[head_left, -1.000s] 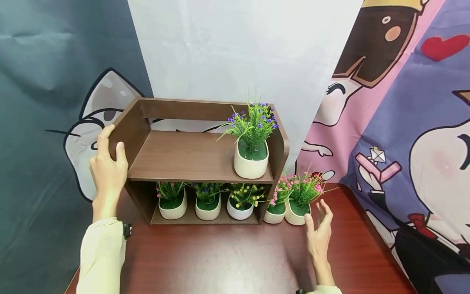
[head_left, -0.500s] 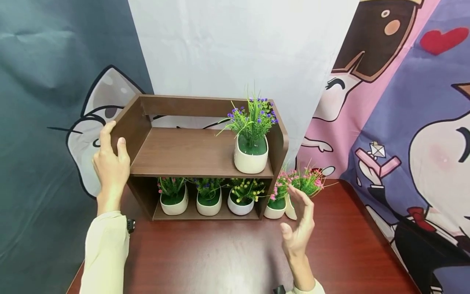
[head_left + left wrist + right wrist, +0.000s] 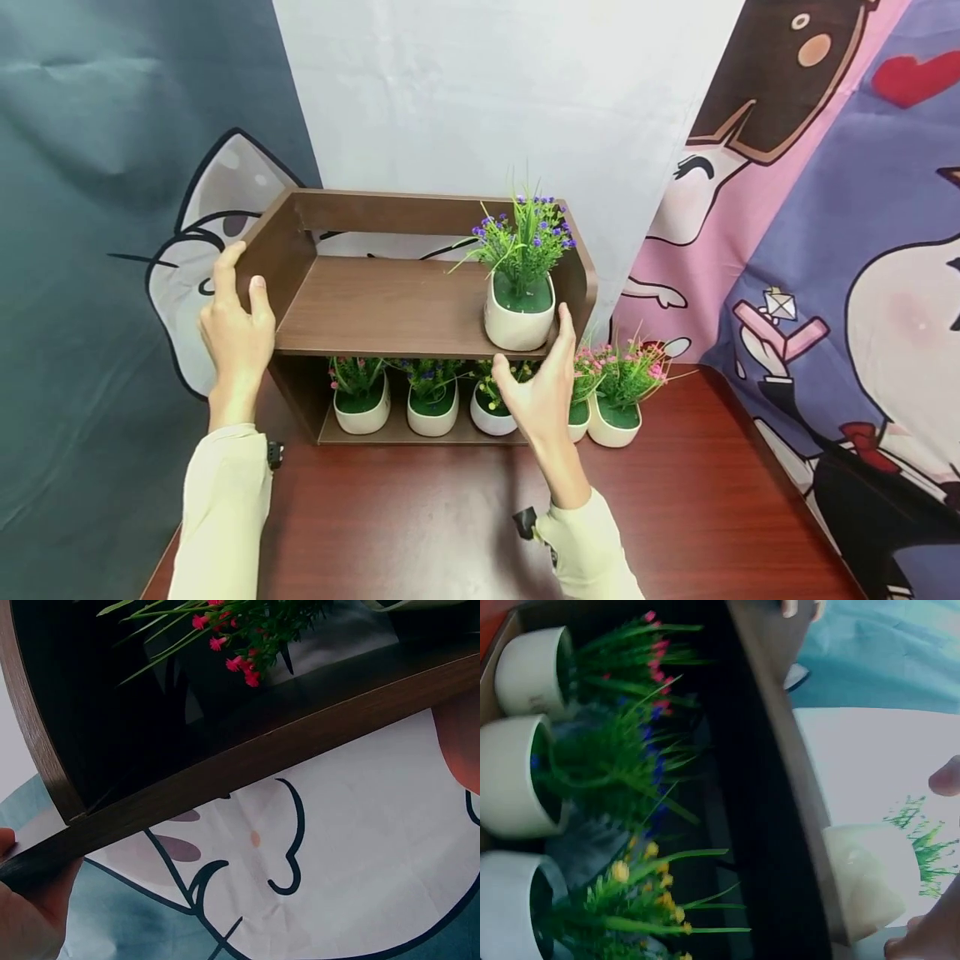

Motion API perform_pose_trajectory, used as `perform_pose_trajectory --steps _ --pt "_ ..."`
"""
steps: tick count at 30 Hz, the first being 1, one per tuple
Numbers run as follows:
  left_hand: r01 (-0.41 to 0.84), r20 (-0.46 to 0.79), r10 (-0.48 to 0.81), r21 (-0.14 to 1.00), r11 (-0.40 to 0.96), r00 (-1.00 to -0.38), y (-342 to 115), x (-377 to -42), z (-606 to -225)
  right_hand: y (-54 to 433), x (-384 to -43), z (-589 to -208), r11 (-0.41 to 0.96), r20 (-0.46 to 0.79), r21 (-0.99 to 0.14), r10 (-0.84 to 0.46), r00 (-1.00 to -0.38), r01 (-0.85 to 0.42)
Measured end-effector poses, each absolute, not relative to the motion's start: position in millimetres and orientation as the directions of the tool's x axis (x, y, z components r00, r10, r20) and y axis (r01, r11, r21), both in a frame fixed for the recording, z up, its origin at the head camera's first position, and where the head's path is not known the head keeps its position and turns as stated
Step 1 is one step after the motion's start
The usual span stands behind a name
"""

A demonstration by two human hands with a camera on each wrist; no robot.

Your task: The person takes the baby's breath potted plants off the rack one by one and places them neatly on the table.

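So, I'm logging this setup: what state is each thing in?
Shelf unit: upright on the table.
Purple-flowered pot: upright, upper tier, right.
Red-pink-flowered pot: upright, lower tier, left.
Blue-flowered pot: upright, lower tier, middle.
Yellow-flowered pot: upright, lower tier, right.
Inner pink-flowered pot: upright beside shelf unit, partly hidden.
Outer pink-flowered pot: upright.
Left hand: holds shelf unit's left side.
Right hand: fingers beside purple-flowered pot, contact unclear.

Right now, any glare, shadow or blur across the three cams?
Head: pale glare on the table, dark shadow beside the right sleeve. Left wrist: shelf interior nearly black, pinkish-red flowers readable. Right wrist: yellow flowers soft, interior dark, upper pot washed out.
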State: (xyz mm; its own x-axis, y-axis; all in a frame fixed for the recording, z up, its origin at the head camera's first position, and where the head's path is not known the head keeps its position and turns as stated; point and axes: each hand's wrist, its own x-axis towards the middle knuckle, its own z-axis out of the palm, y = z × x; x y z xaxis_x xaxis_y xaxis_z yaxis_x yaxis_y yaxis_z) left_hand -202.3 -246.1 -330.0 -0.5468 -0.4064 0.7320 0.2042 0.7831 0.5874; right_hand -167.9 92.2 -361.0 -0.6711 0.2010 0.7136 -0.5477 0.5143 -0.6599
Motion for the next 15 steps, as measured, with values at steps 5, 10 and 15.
perform_pose_trajectory --steps 5,10,15 --pt "0.198 0.737 -0.424 0.591 0.782 -0.525 -243 -203 -329 85 -189 -357 0.576 0.615 -0.716 0.254 -0.746 -0.394" --pt "0.192 0.74 -0.429 0.589 0.785 -0.518 -243 -204 -329 77 -199 -345 0.575 0.526 -0.767 0.307 -0.793 -0.286" --pt "0.178 0.733 -0.434 0.593 0.785 -0.524 -243 -204 -330 74 -203 -346 0.582 0.513 -0.773 0.338 -0.789 -0.253"
